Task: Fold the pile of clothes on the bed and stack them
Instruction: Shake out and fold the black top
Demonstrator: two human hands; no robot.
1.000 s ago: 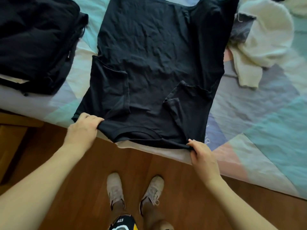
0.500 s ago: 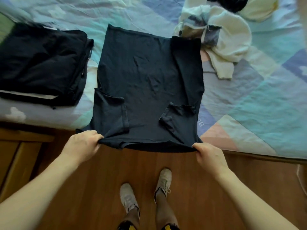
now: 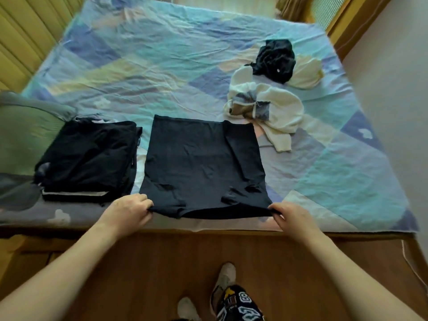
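Left hand (image 3: 129, 210) and right hand (image 3: 292, 217): fingers pinch near corners of black shirt (image 3: 201, 165), sides folded in, at bed (image 3: 162, 66) near edge. Folded black stack (image 3: 88, 158) beside it, left. Cream sweater (image 3: 278, 110), black garment (image 3: 274, 60) unfolded, toward far right corner.

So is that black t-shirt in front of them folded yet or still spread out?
Partly folded: the black t-shirt lies flat, both sleeves and sides turned inward. The left hand and right hand pinch its near corners.
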